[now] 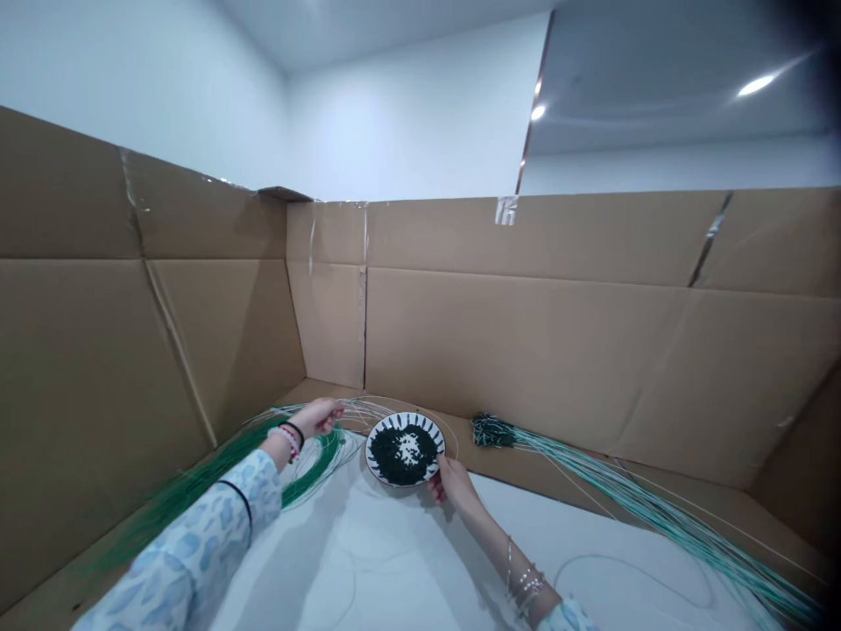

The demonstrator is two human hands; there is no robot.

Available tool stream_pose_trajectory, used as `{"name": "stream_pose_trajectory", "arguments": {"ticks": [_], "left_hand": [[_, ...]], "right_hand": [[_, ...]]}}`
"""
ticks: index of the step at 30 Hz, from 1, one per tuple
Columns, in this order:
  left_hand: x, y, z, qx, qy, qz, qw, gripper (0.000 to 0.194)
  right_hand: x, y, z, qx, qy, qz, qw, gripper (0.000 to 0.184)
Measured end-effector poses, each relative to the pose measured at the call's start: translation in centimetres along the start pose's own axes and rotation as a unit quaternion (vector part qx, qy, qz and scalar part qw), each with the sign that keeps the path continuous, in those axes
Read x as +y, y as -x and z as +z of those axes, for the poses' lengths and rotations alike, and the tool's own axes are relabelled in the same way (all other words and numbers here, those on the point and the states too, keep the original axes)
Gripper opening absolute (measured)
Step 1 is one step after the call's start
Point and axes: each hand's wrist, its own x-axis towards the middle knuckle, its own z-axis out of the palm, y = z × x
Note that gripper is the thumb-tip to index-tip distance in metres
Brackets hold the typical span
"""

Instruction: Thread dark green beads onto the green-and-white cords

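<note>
A round plate (377, 467) with a blue-and-white patterned rim holds a layer of tiny dark grains or beads (387, 451), with a pale patch at its centre. My right hand (455, 484) grips the plate's rim at its lower right, thumb near the edge and fingers curled below. To the left of the plate, my left hand (321, 416) is closed in a pinch. Thin pale strands (371, 405) run beside its fingertips; what the fingers hold is too small to make out. A looped bundle of green strands (315, 473) lies below and behind this hand.
On the right lies a long bundle of pale green strands (591, 473), with a dark knotted or beaded end (491, 430). Tall cardboard walls (526, 342) enclose the back and left. A white sheet (394, 561) covers the surface in front, with a loose thin strand (631, 558) on it.
</note>
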Motion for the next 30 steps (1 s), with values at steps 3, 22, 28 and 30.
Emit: {"name": "stream_pose_trajectory", "arguments": {"ticks": [3,22,28,30], "left_hand": [[-0.8,2.8,-4.6,-0.030,-0.123,-0.027,0.992,0.032],[-19.3,13.4,-9.8,0.156,-0.619,0.350,0.685,0.042],[-16.6,13.0,-12.2,0.170,-0.628,0.400,0.646,0.052],[-16.5,13.8,-10.7,0.157,-0.627,0.410,0.644,0.054]], "right_hand": [[0.9,-0.4,0.5,-0.023,0.002,0.011,1.000,0.027],[0.6,-0.8,2.9,-0.070,0.064,0.009,0.995,0.026],[-0.3,0.3,2.1,-0.057,0.124,-0.022,0.990,0.025],[-0.8,0.9,1.0,-0.045,0.157,-0.050,0.985,0.024]]}}
